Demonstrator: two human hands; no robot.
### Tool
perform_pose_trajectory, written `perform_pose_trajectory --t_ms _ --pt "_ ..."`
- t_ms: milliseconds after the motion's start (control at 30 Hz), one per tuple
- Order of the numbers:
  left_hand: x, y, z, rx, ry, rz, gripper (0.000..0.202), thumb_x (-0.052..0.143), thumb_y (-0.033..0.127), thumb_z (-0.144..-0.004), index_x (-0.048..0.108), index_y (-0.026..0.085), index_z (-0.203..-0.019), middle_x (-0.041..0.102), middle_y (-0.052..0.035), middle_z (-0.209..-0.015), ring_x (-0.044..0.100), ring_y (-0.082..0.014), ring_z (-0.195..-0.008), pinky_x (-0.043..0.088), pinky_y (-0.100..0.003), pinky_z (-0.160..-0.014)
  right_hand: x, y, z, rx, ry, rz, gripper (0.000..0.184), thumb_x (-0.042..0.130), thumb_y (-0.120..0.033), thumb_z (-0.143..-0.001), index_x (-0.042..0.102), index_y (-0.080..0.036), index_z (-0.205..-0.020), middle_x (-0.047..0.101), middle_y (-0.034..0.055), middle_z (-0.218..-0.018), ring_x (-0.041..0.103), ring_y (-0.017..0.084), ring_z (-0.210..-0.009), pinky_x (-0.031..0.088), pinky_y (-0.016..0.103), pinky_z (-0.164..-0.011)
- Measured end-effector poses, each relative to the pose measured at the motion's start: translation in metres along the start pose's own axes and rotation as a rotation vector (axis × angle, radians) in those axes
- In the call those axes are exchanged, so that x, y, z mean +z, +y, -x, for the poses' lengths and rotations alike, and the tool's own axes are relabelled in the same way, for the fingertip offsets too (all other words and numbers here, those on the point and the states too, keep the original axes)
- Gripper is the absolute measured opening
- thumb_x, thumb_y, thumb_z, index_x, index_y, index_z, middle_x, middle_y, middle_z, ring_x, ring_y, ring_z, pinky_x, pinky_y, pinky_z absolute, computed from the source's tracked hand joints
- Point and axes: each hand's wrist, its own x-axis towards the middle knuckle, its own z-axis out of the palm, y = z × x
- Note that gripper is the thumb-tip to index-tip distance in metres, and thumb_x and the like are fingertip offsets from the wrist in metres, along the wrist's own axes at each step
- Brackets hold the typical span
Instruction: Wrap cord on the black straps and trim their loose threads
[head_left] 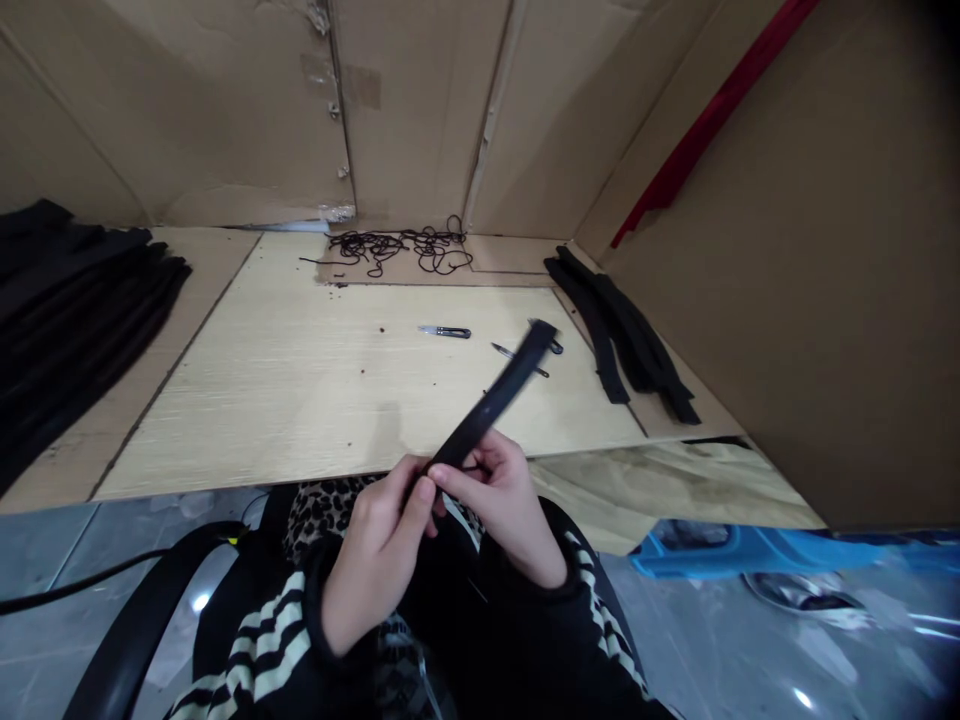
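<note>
Both my hands are closed around the near end of a black fabric strip (491,402), just in front of the table edge. My left hand (386,530) pinches the strip's end between thumb and fingers. Right beside it, my right hand (501,495) grips the strip with the thumb on top. The strip's free end slants up and to the right over the table. Beneath that far end lie a pen-like tool (501,350) and another small dark tool (556,347), both partly covered. A pair of thread snips (450,332) rests further left.
A pile of black strips (82,310) lies at the left, and several more strips (626,335) lie at the right. Tangled dark cord (420,245) sits along the back. Cardboard walls (420,120) enclose the table (262,380). A blue container (750,550) is below right.
</note>
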Motion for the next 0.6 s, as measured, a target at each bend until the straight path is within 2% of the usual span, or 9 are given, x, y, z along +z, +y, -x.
perform_pose_trajectory --t_ms 67,133,200,300,367,467,533,600 --pt "0.0 0.002 0.001 0.046 0.04 -0.112 0.031 0.042 0.042 -0.095 0.058 0.02 -0.08 0.059 0.0023 -0.063 0.057 -0.0112 -0.062 0.042 -0.023 -0.065 0.003 0.002 0.002 -0.036 0.059 0.021 0.025 0.077 -0.03 -0.074 0.056 -0.016 -0.071 0.061 -0.0026 -0.057 0.06 0.01 -0.043 0.045 0.018 -0.039" --pt "-0.001 0.002 0.001 0.052 0.032 -0.058 0.034 0.04 0.042 -0.096 0.057 0.02 -0.078 0.057 0.0032 -0.06 0.054 -0.0101 -0.057 0.042 -0.022 -0.06 0.004 0.001 0.005 -0.056 0.023 -0.029 0.02 0.075 -0.028 -0.076 0.06 -0.016 -0.075 0.063 -0.0023 -0.059 0.061 0.011 -0.044 0.047 0.018 -0.04" --pt "-0.004 0.001 0.0 0.012 -0.021 0.092 0.034 0.043 0.044 -0.095 0.058 0.019 -0.079 0.056 0.0037 -0.059 0.052 -0.0087 -0.051 0.042 -0.02 -0.055 0.001 -0.001 0.006 -0.034 -0.118 -0.127 0.018 0.073 -0.027 -0.078 0.064 -0.018 -0.091 0.065 -0.0025 -0.064 0.065 0.012 -0.048 0.052 0.02 -0.045" --pt "-0.011 0.0 -0.002 -0.102 -0.153 0.335 0.035 0.049 0.048 -0.092 0.061 0.016 -0.081 0.056 0.003 -0.056 0.049 -0.0073 -0.044 0.039 -0.018 -0.045 -0.008 -0.005 0.004 0.007 -0.341 -0.177 0.035 0.071 -0.027 -0.081 0.063 -0.02 -0.115 0.068 -0.0006 -0.073 0.07 0.015 -0.062 0.057 0.025 -0.059" --pt "-0.015 0.0 -0.004 -0.205 -0.246 0.47 0.039 0.051 0.051 -0.09 0.062 0.015 -0.08 0.056 0.0021 -0.051 0.046 -0.0067 -0.038 0.034 -0.017 -0.039 -0.015 -0.007 0.001 -0.009 -0.403 -0.145 0.035 0.071 -0.029 -0.081 0.065 -0.018 -0.114 0.068 0.001 -0.077 0.069 0.013 -0.066 0.055 0.023 -0.061" --pt "-0.019 0.0 -0.007 -0.34 -0.376 0.634 0.044 0.055 0.055 -0.085 0.063 0.013 -0.076 0.054 0.001 -0.046 0.041 -0.0062 -0.032 0.028 -0.016 -0.033 -0.021 -0.006 -0.002 -0.021 -0.426 -0.096 0.035 0.074 -0.034 -0.077 0.068 -0.014 -0.106 0.067 0.0016 -0.074 0.064 0.011 -0.062 0.052 0.021 -0.058" --pt "-0.018 -0.002 -0.009 -0.356 -0.428 0.69 0.043 0.056 0.055 -0.084 0.063 0.013 -0.076 0.054 0.0009 -0.044 0.039 -0.0063 -0.03 0.027 -0.016 -0.031 -0.019 -0.005 -0.002 -0.009 -0.386 -0.084 0.036 0.077 -0.036 -0.073 0.067 -0.014 -0.1 0.066 0.0007 -0.07 0.064 0.011 -0.059 0.052 0.022 -0.056" --pt "-0.015 -0.005 -0.01 -0.295 -0.416 0.695 0.041 0.058 0.055 -0.083 0.064 0.014 -0.083 0.058 0.0004 -0.048 0.044 -0.0071 -0.033 0.03 -0.016 -0.033 -0.013 -0.004 -0.001 0.018 -0.319 -0.106 0.034 0.08 -0.035 -0.071 0.063 -0.015 -0.092 0.063 -0.0016 -0.065 0.065 0.013 -0.055 0.053 0.022 -0.05"
